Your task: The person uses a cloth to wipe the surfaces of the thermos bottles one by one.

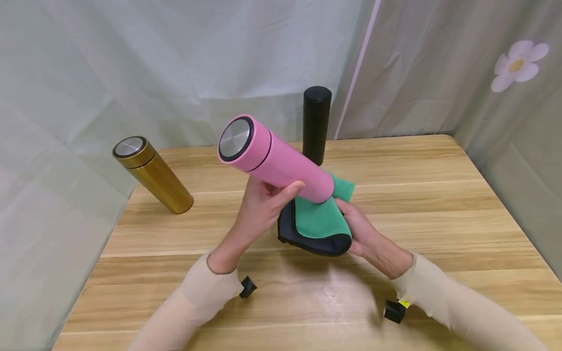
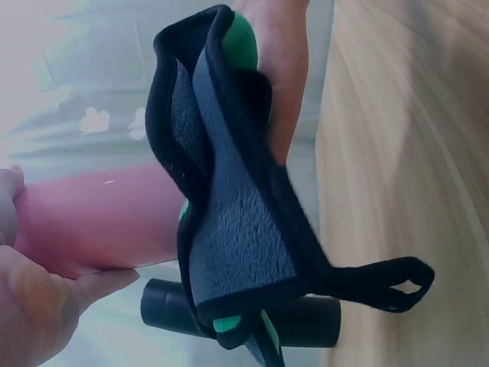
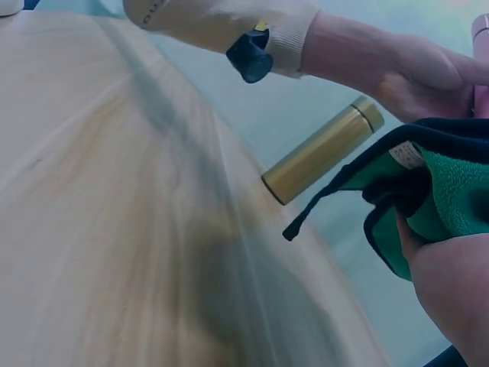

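Note:
My left hand (image 1: 260,207) grips a pink thermos bottle (image 1: 287,165) in the air, tilted with its steel-topped lid up to the left. In my right hand (image 1: 362,229) is a green and dark grey cloth (image 1: 322,219) with black edging, held against the bottle's lower end. The cloth covers most of the right fingers. Seen from the left wrist, its grey side (image 2: 244,245) faces the camera and a black loop (image 2: 405,283) sticks out from a corner. The right wrist view shows the right thumb pressed on the green cloth (image 3: 451,191).
A gold thermos (image 1: 158,180) stands at the table's left, and a black one (image 1: 316,124) stands behind the pink bottle. The wooden table (image 1: 417,195) ends at curtains (image 1: 175,58) at the back and sides. A small black device (image 1: 394,311) is attached at the right cuff.

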The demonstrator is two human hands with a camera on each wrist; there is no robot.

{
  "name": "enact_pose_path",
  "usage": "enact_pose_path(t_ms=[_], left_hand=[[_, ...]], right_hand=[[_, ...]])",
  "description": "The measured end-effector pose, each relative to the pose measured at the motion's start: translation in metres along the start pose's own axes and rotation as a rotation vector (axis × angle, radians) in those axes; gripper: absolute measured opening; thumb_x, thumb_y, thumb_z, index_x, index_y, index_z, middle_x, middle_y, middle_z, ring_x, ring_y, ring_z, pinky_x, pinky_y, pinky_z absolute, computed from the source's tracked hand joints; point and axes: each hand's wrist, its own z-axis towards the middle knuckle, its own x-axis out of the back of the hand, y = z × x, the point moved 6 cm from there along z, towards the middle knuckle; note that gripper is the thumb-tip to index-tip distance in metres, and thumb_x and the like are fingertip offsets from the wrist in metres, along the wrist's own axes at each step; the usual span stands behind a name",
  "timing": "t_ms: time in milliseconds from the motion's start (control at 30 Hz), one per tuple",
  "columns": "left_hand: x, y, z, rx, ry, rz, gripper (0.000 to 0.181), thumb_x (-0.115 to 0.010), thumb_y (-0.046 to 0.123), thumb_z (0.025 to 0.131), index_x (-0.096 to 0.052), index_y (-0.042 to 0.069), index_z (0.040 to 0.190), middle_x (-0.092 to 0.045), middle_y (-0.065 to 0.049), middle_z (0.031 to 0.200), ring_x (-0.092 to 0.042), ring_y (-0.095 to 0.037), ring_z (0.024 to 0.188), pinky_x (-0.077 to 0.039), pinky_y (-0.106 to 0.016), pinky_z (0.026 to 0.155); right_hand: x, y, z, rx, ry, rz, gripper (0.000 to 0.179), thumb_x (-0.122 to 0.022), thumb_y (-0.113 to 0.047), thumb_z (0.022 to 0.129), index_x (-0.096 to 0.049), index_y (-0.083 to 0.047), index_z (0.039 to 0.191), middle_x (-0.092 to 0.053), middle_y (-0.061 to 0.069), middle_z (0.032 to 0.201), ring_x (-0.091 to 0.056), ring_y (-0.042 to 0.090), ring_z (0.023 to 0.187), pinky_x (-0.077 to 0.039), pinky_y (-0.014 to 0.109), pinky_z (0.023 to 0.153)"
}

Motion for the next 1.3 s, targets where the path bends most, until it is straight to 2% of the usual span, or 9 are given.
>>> enact_pose_path(t_ms=[167, 400, 600, 833, 1000, 1300], left_hand=[[-0.001, -0.005, 0.004, 0.025, 0.022, 0.02, 0.05, -0.07, 0.0, 0.097, -0.046, 0.005, 0.141, -0.061, -0.012, 0.131, -0.062, -0.028, 0.119, -0.053, -0.042, 0.102], [-0.002, -0.012, 0.009, 0.047, 0.053, 0.039, 0.049, -0.07, -0.001, 0.096, -0.046, 0.004, 0.139, -0.062, -0.012, 0.129, -0.063, -0.027, 0.117, -0.056, -0.042, 0.098], [0.004, -0.018, 0.014, 0.068, 0.09, 0.073, 0.047, -0.072, 0.003, 0.096, -0.047, 0.003, 0.136, -0.063, -0.013, 0.124, -0.064, -0.027, 0.113, -0.057, -0.043, 0.095], [0.019, -0.029, 0.023, 0.124, 0.118, 0.141, 0.05, -0.074, 0.01, 0.096, -0.047, 0.005, 0.137, -0.063, -0.012, 0.124, -0.064, -0.026, 0.111, -0.058, -0.043, 0.094], [0.031, -0.042, 0.031, 0.141, 0.134, 0.182, 0.056, -0.075, 0.011, 0.096, -0.043, 0.005, 0.14, -0.061, -0.011, 0.126, -0.063, -0.024, 0.113, -0.054, -0.043, 0.098], [0.056, -0.066, 0.047, 0.228, 0.165, 0.248, 0.069, -0.078, 0.02, 0.095, -0.034, 0.005, 0.146, -0.056, -0.014, 0.132, -0.059, -0.025, 0.118, -0.05, -0.043, 0.105]], right_hand=[[0.006, 0.006, -0.005, -0.038, 0.032, -0.082, 0.018, -0.041, -0.02, 0.106, -0.056, -0.011, 0.109, -0.066, -0.001, 0.097, -0.068, 0.012, 0.086, -0.057, 0.027, 0.079], [0.013, 0.007, -0.013, -0.054, 0.061, -0.111, 0.013, -0.044, -0.016, 0.103, -0.053, -0.01, 0.109, -0.064, -0.001, 0.098, -0.067, 0.012, 0.086, -0.057, 0.027, 0.079], [0.017, 0.009, -0.022, -0.083, 0.011, -0.189, 0.011, -0.049, -0.015, 0.101, -0.053, -0.01, 0.11, -0.061, 0.0, 0.102, -0.065, 0.013, 0.088, -0.057, 0.03, 0.079], [0.023, 0.004, -0.034, -0.142, -0.067, -0.258, 0.025, -0.053, -0.02, 0.103, -0.045, -0.009, 0.124, -0.058, 0.005, 0.111, -0.065, 0.019, 0.097, -0.058, 0.038, 0.085], [0.026, -0.007, -0.045, -0.138, -0.088, -0.275, 0.028, -0.055, -0.02, 0.104, -0.044, -0.009, 0.127, -0.058, 0.006, 0.114, -0.065, 0.02, 0.101, -0.057, 0.04, 0.088], [0.044, -0.028, -0.06, -0.153, 0.052, -0.327, 0.027, -0.054, -0.022, 0.106, -0.043, -0.008, 0.126, -0.059, 0.004, 0.112, -0.065, 0.019, 0.1, -0.057, 0.038, 0.089]])
